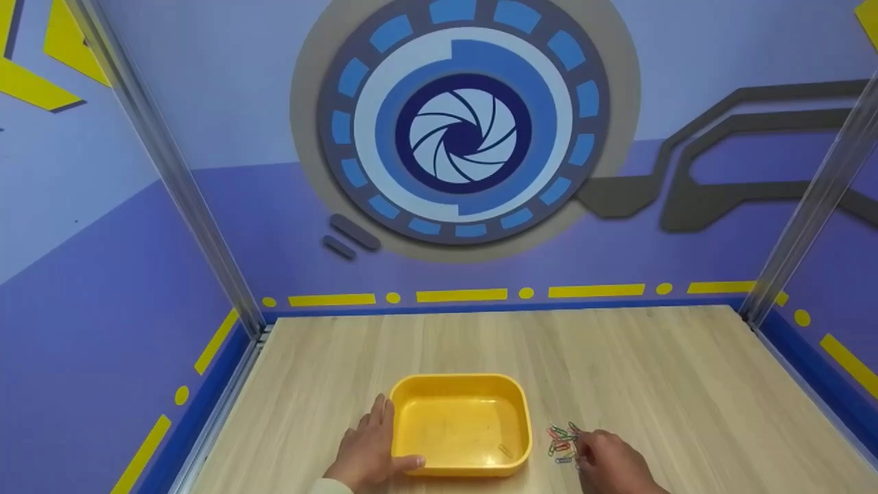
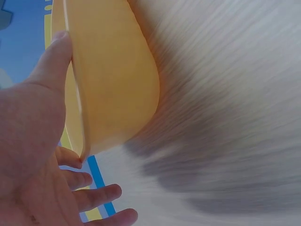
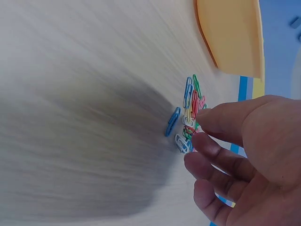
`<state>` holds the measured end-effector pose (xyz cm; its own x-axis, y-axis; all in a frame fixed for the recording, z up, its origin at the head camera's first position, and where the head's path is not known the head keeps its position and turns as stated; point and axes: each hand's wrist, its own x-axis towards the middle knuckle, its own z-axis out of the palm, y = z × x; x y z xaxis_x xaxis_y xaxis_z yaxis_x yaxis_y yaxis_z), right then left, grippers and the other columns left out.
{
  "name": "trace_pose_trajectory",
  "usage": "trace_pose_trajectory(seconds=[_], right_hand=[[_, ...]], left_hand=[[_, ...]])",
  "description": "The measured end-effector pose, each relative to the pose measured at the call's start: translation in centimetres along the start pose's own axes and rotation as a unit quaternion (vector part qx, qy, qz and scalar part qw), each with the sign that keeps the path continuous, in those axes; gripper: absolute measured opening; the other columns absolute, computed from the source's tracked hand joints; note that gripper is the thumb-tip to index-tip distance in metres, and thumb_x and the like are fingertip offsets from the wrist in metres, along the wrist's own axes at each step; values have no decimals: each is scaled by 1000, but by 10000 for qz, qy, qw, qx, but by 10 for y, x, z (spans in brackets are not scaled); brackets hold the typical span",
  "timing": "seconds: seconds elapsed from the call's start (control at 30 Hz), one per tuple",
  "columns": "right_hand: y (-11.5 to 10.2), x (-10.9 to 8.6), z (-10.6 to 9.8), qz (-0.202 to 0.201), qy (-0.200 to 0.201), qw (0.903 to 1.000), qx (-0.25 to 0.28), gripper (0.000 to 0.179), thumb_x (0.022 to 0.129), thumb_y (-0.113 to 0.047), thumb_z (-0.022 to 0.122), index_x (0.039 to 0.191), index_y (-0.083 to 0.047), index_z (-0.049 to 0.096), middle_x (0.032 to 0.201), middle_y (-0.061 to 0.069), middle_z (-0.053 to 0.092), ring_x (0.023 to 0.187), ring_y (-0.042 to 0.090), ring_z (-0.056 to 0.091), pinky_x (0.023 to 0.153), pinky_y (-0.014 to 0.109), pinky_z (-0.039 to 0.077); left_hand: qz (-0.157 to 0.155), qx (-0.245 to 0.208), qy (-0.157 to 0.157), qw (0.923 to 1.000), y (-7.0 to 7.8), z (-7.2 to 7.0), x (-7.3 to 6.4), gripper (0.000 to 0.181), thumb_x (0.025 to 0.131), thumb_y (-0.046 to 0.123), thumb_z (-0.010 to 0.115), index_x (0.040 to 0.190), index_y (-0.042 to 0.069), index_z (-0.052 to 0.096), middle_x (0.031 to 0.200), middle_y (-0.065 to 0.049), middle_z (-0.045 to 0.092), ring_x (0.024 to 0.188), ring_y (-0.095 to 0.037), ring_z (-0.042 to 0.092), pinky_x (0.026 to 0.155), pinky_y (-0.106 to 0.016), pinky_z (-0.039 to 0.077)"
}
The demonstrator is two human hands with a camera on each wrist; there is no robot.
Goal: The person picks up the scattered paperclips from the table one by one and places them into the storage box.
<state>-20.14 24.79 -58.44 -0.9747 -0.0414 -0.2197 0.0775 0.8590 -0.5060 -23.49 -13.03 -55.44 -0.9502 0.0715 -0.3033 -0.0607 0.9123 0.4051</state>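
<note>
My left hand (image 1: pixel 367 446) rests against the near-left corner of a yellow plastic tray (image 1: pixel 461 471). Its thumb lies over the front rim and its fingers stretch along the left side, the last ones spread away from the wall in the left wrist view. A single paper clip (image 1: pixel 505 451) lies inside the tray. To the right of it, my right hand (image 1: pixel 610 456) reaches down to a small pile of coloured paper clips (image 3: pixel 194 104). Thumb and index fingertips are right at the pile with a gap between them; the other fingers are bent.
A blue paper clip (image 3: pixel 173 121) lies slightly apart from the pile. The wooden table (image 1: pixel 329 370) is bordered by blue-purple panels (image 1: pixel 240 226) at the back and both sides, with metal posts (image 1: pixel 171 165) at the corners.
</note>
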Motion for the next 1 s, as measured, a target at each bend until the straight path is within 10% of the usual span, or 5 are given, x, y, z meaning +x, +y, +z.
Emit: trace_pose_trajectory(seconds=[1.0], right_hand=[[7, 5, 10, -322, 30, 9994, -93, 15, 75, -2, 65, 69, -15, 60, 65, -3, 51, 59, 12, 48, 49, 25, 37]], left_hand=[[55, 421, 162, 9990, -3, 4, 4, 120, 55, 74, 64, 146, 12, 15, 152, -12, 20, 134, -39, 26, 106, -63, 16]])
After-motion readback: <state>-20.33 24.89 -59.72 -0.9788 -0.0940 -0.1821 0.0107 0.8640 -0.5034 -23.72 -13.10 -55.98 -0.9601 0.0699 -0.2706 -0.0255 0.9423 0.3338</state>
